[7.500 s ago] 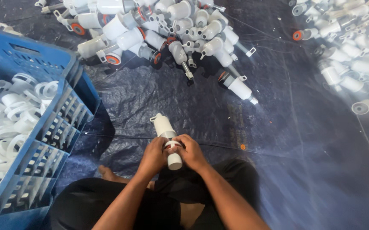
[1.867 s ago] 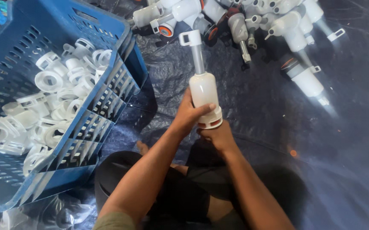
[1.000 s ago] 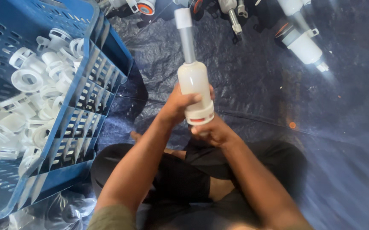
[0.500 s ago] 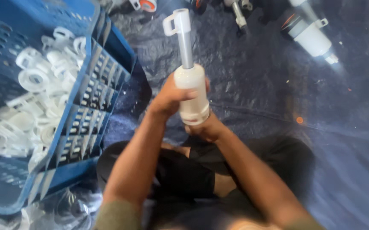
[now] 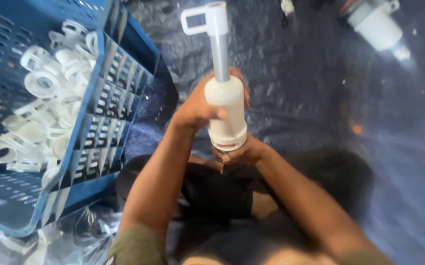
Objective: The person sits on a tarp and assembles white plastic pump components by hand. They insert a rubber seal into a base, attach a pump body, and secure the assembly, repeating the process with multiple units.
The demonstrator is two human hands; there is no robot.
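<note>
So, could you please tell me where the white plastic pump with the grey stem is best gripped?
Probably around the wide white plastic pump barrel, from its left side, as the left hand does: it is round and upright. The right hand cups its base. The thin grey stem offers less hold.

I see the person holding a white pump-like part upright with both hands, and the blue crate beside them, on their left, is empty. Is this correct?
Not quite. The blue crate is not empty: the head view shows it holds many white plastic parts. The rest stands: the left hand grips the body of the white pump-like part, held upright, and the right hand supports its bottom end.
</note>
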